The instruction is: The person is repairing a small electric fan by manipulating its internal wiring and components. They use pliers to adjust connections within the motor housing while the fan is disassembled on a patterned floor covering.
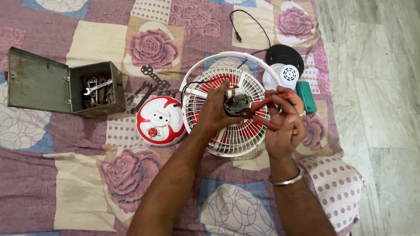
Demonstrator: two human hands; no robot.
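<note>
A patchwork bedsheet [87, 183] with rose prints, dots and cream squares is spread over the floor; bare grey marble floor [385, 109] is seen along the right side. The sheet's right corner is folded near the marble.

A white fan grille [232, 131] with red blades behind it is laid flat mid-frame. The left hand [216, 111] is pressed on the grille beside the motor hub [236, 102], fingers spread and bent, gripping nothing that can be made out. Red-handled pliers [267, 111] are grasped by the right hand [282, 124], fingers clenched around the handles, nose set at the hub. What the nose bites is too small to tell. A metal bangle [286, 179] is worn on the right wrist.

A red and white base [159, 120] is lying just left of the grille, touching it. A second white ring guard [227, 59] is partly hidden under the grille. A black cord [249, 22] is run from the top down behind the guard; its far end is hidden. A black disc [284, 57], a white vented cap [288, 74] and a green box [306, 96] are near the right hand, the box partly covered by it.

An open metal toolbox [61, 83] is at left, its contents a tangle of spanners, hard to separate. Loose spanners [146, 87] are lying between box and base.
</note>
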